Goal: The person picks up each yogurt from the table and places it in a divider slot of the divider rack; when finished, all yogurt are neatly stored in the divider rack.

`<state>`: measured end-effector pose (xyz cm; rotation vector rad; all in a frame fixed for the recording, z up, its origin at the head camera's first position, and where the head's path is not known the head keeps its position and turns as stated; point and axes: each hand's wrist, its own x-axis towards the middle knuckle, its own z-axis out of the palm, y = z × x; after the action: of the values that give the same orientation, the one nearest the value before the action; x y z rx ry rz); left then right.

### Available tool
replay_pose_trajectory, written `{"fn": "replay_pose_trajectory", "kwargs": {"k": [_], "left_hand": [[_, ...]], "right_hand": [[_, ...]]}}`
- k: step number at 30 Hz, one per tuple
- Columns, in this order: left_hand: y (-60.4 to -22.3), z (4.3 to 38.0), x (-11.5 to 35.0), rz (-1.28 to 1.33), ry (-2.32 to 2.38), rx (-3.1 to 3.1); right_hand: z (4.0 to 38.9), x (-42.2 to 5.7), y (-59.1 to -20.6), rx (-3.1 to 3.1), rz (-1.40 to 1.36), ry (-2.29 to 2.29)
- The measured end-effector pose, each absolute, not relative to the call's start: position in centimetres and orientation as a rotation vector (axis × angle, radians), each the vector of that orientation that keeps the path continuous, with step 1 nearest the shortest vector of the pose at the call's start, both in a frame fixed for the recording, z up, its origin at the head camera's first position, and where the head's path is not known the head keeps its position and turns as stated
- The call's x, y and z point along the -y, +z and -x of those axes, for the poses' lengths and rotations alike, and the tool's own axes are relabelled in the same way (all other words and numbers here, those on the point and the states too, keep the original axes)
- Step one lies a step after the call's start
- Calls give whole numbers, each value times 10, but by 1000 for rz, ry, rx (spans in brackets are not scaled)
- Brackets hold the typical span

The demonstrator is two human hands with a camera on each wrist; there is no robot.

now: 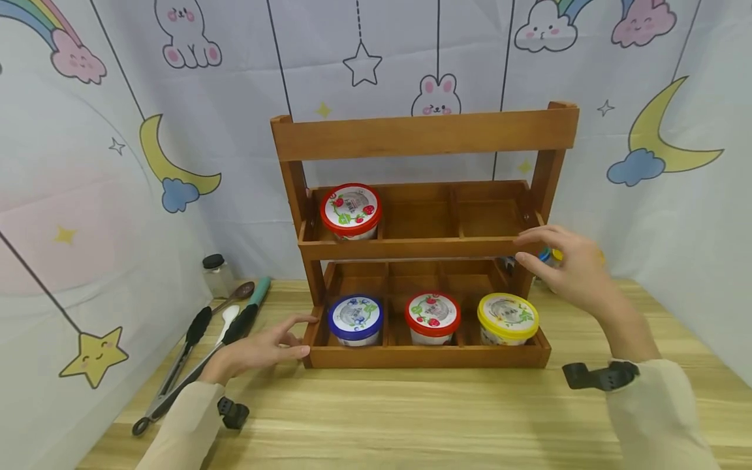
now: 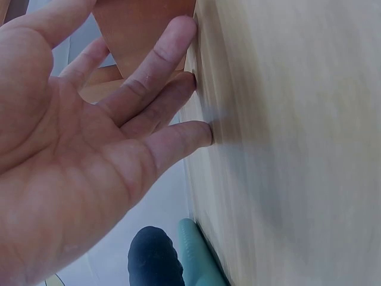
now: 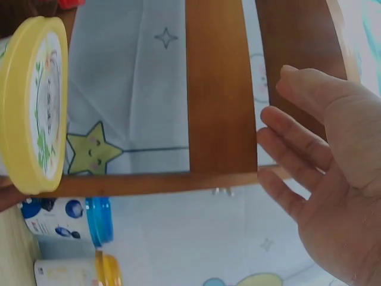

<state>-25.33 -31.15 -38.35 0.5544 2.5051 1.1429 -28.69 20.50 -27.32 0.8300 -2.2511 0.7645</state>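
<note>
A two-tier wooden rack (image 1: 423, 137) with divided shelves stands on the table. A red-lidded tub (image 1: 350, 210) sits in the upper shelf's left compartment. Along the lower shelf, from left to right, are a blue-lidded tub (image 1: 356, 320), a second red-lidded tub (image 1: 433, 318) and a yellow-lidded tub (image 1: 508, 318). My left hand (image 1: 261, 349) is at the rack's lower left corner, fingers extended and low by the tabletop in the left wrist view. With nothing in its grasp, my right hand (image 1: 566, 264) is raised beside the upper shelf's right end, fingers loosely bent.
Tongs (image 1: 187, 346), a dark spoon (image 1: 243, 290) and a teal-handled utensil (image 1: 260, 292) lie at the left. A black-capped jar (image 1: 217, 277) stands behind them. Beyond the rack's right side are another blue-lidded tub (image 3: 68, 217) and another yellow-lidded tub (image 3: 77, 271).
</note>
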Motion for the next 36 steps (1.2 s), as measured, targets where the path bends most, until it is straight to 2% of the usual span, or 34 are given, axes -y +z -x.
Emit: {"fn": "replay_pose_trajectory", "kwargs": {"k": [16, 36], "left_hand": [[-384, 253, 311, -525, 1130, -2511], [-383, 256, 311, -556, 1114, -2517]], "right_hand": [[291, -232, -280, 2212, -633, 808], [327, -266, -307, 2352, -456, 891]]}}
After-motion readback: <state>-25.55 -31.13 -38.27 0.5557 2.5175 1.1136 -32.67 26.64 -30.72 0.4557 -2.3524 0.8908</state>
